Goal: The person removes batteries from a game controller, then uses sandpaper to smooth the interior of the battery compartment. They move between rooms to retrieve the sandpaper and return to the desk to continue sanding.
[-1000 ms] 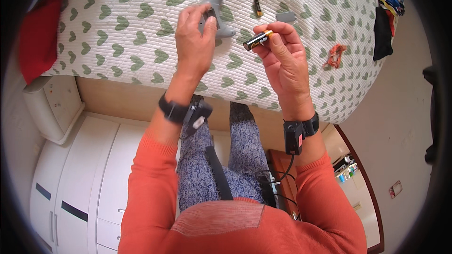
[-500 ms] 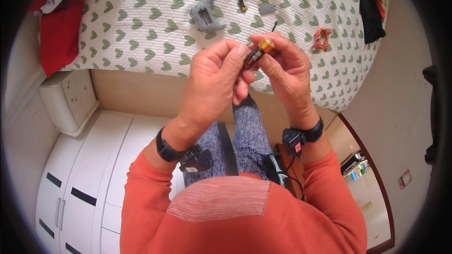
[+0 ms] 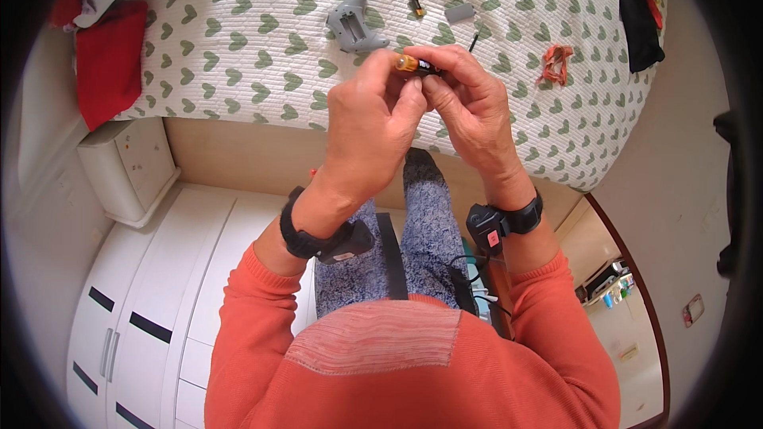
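Observation:
Over the near edge of the bed I hold one battery [image 3: 407, 63] with a gold end and a black body. My left hand [image 3: 367, 127] and my right hand [image 3: 474, 115] both pinch it, gold end towards the left; fingers cover part of its body. Just beyond my left hand lies a grey game controller [image 3: 375, 41], back side up, its battery compartment uncovered. To its right on the quilt are a second black-and-gold battery [image 3: 416, 5] and a small grey cover [image 3: 459, 13]. A thin black stick [image 3: 474, 41] lies behind my right hand.
The quilt [image 3: 262, 40] has green hearts. An orange band [image 3: 556, 63] lies to the right, dark clothing [image 3: 640, 28] at the far right, red cloth [image 3: 111, 63] at the left. A white bedside cabinet [image 3: 131, 171] and a framed mirror [image 3: 620, 310] flank the bed.
The battery has turned between my fingers: its gold end pointed up and right, and now points left. Both hands have moved slightly up towards the controller.

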A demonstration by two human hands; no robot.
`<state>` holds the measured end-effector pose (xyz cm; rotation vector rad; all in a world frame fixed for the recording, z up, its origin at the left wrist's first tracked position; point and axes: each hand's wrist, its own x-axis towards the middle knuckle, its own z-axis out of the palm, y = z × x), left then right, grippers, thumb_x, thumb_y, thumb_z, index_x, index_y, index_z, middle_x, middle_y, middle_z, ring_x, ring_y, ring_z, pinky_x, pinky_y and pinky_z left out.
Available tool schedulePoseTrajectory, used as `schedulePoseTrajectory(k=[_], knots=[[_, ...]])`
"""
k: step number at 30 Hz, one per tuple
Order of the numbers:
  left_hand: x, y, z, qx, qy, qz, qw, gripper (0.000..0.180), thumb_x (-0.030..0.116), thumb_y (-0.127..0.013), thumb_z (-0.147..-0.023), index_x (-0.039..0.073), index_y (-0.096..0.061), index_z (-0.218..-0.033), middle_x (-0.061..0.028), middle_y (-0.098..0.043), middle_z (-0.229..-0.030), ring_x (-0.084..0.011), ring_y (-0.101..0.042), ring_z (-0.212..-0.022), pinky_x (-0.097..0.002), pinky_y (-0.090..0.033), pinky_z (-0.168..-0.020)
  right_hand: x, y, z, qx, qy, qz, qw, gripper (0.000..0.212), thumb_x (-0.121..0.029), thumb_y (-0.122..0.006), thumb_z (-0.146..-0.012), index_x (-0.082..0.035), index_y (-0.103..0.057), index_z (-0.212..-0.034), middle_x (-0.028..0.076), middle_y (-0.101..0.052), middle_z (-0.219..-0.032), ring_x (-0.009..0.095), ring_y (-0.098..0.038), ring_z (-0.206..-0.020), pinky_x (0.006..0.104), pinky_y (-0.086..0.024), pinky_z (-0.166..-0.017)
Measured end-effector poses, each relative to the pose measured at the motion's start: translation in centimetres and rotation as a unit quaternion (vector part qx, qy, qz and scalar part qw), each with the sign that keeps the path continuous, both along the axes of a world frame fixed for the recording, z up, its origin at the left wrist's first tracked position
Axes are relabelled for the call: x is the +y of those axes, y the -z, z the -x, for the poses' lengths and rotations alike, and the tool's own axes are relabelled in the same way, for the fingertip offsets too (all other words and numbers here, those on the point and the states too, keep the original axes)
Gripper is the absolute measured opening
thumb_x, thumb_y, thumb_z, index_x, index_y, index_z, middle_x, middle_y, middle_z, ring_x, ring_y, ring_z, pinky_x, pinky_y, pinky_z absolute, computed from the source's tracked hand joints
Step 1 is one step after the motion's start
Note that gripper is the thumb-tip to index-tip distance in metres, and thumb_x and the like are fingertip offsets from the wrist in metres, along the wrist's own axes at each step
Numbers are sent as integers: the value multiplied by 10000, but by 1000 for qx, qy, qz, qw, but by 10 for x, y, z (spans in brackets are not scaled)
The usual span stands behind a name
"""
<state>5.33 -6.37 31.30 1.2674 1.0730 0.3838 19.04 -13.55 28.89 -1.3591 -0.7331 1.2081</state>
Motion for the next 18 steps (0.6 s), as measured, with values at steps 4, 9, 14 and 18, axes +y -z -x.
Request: schedulePoseTrajectory(k=[4,9,14,18], knots=[[7,-7,11,-103,-104,115,983,204,64,-663,-975,-26,-605,-1149,-71,-701,-954,-92,-674,-741,-229,-542,-613,-4,-9,-2,-53,-22,14,998,291,31,-685,-929,10,-681,-1220,54,-674,-1049,97,-651,-879,218,-537,-740],[13,-13,24,-157,-83,146,973,207,48,-643,-983,-36,-590,-1165,-83,-696,-958,-96,-679,-764,-240,-582,-659,-4,-23,3,69,41,29,996,302,44,-736,-902,14,-682,-1197,42,-714,-1005,66,-648,-813,200,-536,-710],[9,-16,27,-192,-92,120,970,222,1,-643,-964,-34,-586,-1175,-76,-682,-1010,-102,-685,-851,-248,-598,-739,-2,-25,10,144,68,14,987,303,17,-762,-897,18,-658,-1182,56,-730,-983,63,-666,-802,195,-548,-660],[8,-15,29,-191,-92,91,973,229,-25,-641,-953,-35,-581,-1173,-69,-664,-1043,-98,-672,-897,-258,-600,-786,-1,-25,13,160,74,19,984,311,-12,-776,-896,14,-654,-1181,59,-732,-995,68,-674,-815,196,-553,-665]])
